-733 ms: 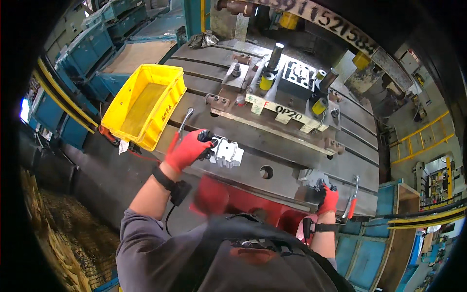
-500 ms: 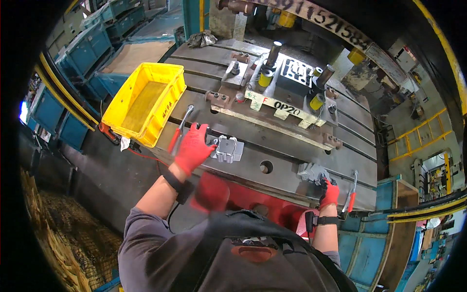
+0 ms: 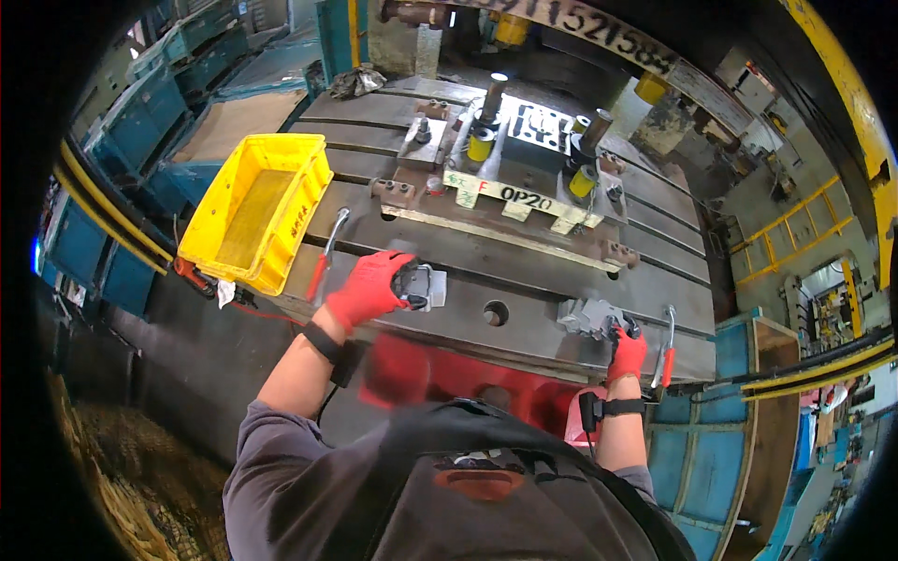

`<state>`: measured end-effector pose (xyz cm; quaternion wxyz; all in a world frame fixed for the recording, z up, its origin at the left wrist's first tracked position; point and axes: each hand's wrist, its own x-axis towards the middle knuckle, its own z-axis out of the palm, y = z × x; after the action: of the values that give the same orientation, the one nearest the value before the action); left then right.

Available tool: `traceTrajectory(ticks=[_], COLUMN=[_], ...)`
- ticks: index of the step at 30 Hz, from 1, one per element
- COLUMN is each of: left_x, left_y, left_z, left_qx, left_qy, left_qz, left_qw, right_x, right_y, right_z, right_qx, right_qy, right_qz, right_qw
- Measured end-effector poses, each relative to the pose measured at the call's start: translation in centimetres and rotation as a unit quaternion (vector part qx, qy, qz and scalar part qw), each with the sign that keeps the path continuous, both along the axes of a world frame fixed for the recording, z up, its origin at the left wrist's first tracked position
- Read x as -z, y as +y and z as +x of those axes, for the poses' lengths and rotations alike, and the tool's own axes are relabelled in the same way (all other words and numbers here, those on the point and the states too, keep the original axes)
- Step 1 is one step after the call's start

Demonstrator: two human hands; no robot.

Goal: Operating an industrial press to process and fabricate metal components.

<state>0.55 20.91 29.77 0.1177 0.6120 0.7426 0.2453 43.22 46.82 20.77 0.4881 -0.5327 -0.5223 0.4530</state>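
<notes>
Left of the frame's middle, the left hand [image 3: 369, 288], which was spread with fingers away from the block [image 3: 436, 289], has now closed on its left side. The counter [image 3: 528, 325] appears shifted leftward in the frame.

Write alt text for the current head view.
A red-gloved left hand is at a grey metal part, and the right hand at grey metalwork, along the front of a slotted metal table. A yellow bin stands at left; farther back, a dark block sits between upright posts.
</notes>
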Motion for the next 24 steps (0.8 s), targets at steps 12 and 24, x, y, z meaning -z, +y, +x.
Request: traceTrajectory(ticks=[12,24], left_x=[-0.2,-0.1], left_y=[0.1,-0.1], left_z=[0.3,0.5], left_qx=[-0.004,-0.012], left_qy=[-0.062,-0.089], left_qz=[0.017,0.028], left_qw=[0.998,0.996], right_x=[-1.7,-4.8], right_y=[-0.2,-0.1], right_z=[1.0,1.7], right_qx=[0.049,0.093], right_qy=[-0.186,-0.127], right_qz=[-0.052,-0.032], right_qw=[0.98,0.987])
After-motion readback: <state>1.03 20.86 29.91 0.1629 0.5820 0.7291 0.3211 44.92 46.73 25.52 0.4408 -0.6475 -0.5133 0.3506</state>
